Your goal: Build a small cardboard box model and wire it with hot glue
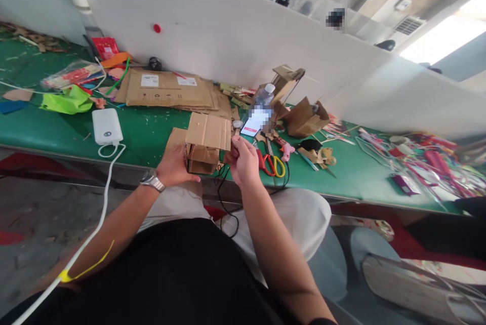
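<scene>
Brown open-fronted cardboard box (pixel 208 130) was at near edge of long green-topped table (pixel 146 135). Probably light, stiffish, non-slip, crushable; side walls seemed best hold. Top creased, inside hollow. Left hand (pixel 175 167), 8 o'clock from box, cupped side, thumb spread; right hand (pixel 243 160), 4 o'clock, fingertips bunched at edge, pinching cardboard or not, couldn't tell.

"What lies on the green surface (pixel 150 135)?"
"Flattened cardboard (pixel 167 93) at the back, a crumpled lime-green sheet (pixel 68 102), and a white power bank (pixel 105 125) near the front edge."
"And further right?"
"Scissors (pixel 277 158) and a pink glue gun (pixel 287 150), close together."
</scene>
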### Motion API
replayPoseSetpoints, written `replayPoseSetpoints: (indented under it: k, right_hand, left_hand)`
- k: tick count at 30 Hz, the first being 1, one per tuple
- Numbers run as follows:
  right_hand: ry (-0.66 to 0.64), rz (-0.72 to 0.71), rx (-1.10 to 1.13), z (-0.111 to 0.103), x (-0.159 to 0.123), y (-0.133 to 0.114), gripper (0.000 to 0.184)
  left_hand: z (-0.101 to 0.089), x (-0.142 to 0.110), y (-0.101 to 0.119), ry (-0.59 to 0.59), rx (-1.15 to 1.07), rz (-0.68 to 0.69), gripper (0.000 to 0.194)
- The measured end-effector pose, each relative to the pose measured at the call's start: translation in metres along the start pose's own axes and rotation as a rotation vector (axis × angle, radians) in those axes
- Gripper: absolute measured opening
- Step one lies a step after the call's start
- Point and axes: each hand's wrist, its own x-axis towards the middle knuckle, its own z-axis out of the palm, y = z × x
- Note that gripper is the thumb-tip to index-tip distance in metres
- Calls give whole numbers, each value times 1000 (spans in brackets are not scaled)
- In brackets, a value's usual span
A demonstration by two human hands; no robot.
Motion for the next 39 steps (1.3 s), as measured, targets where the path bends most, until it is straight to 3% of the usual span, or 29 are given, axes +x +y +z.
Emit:
replayPoseSetpoints:
  k: [3,6,13,20,26,31,34,37,39]
  right_hand:
    - [25,-21,-22,1,2,-1,45]
    - [58,-30,-19,0,5,-2,40]
    - [96,-28,-76,0,9,-10,33]
    - [94,-135,-69,-3,14,-31,26]
    - [85,-117,-86,-11,8,-29,34]
    - [22,-108,-111,-14,-5,-25,36]
    - [12,-91,-91,-15,-16,-21,31]
    - [4,-75,-69,-18,-27,-16,28]
    - [-18,-61,-72,-20,-34,-12,29]
  left_hand:
    - [-2,-2,-11,-126,343,110,87]
    - [-3,-1,-17,-145,501,151,96]
    - [-3,0,-21,-129,511,185,99]
    - [-4,-1,-25,-138,571,197,111]
    - [-4,-2,-22,-147,561,193,102]
    - [-4,-2,-19,-119,494,186,95]
    - [-3,-10,-15,-88,526,181,101]
    - [-2,-32,-6,25,598,162,114]
    - [1,-55,3,130,597,162,100]
